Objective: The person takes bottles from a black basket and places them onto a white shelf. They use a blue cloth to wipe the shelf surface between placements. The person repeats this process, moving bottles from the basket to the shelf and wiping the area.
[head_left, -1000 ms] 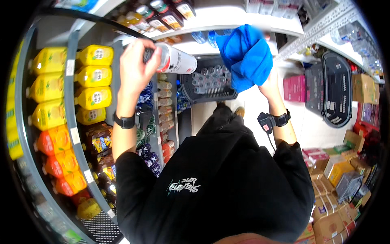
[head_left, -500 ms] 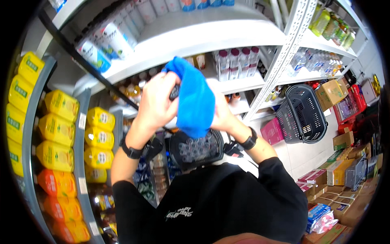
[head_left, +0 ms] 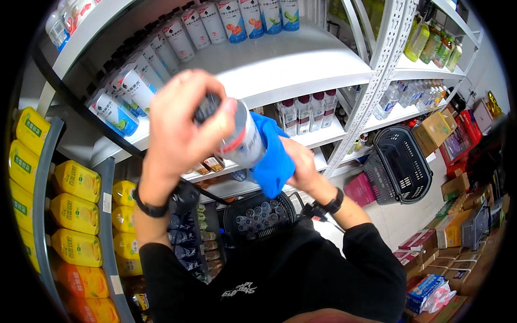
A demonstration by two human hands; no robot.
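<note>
The left hand point(head_left: 180, 126) is curled closed round the black cap point(head_left: 207, 107) of 1 cylindrical, white-labelled plastic bottle point(head_left: 249, 144) – held tilted in the air before the white metal shelf point(head_left: 307, 64). The right hand point(head_left: 304, 164), its fingers partly hidden, holds 1 crumpled blue fabric cloth point(head_left: 276, 168) against the bottle's lower end.

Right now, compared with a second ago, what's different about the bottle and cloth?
The blue cloth and bottle, apart then, have come together: the cloth now covers the bottle's lower end. Nothing was let go: the left hand still grips the bottle's cap end, the right hand the cloth.
</note>
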